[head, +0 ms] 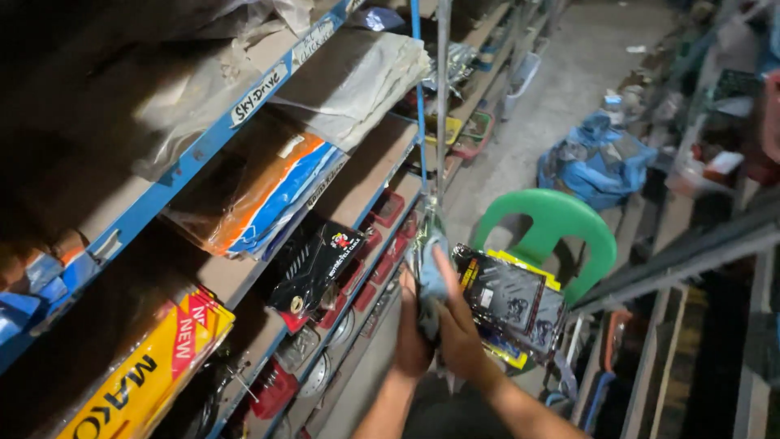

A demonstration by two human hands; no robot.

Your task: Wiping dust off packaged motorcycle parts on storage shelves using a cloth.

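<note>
Head view | both hands, left (412,337) and right (459,329), fingers clamped on crinkly blue-grey cloth (431,280) | glossy flat packets (512,305) beside.

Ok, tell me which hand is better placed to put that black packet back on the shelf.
Probably the right hand: it lies against the black packet, while the left hand sits behind a blue-grey cloth, though nearer the blue shelf.

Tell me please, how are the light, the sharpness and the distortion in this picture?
Head view: light falls on the concrete floor and the green chair; the shelf recesses at left lie in deep shadow; glare glints on the plastic packages beside the hands; the far right clutter looks soft; wide-angle lens tilts and bends the shelf lines.
</note>
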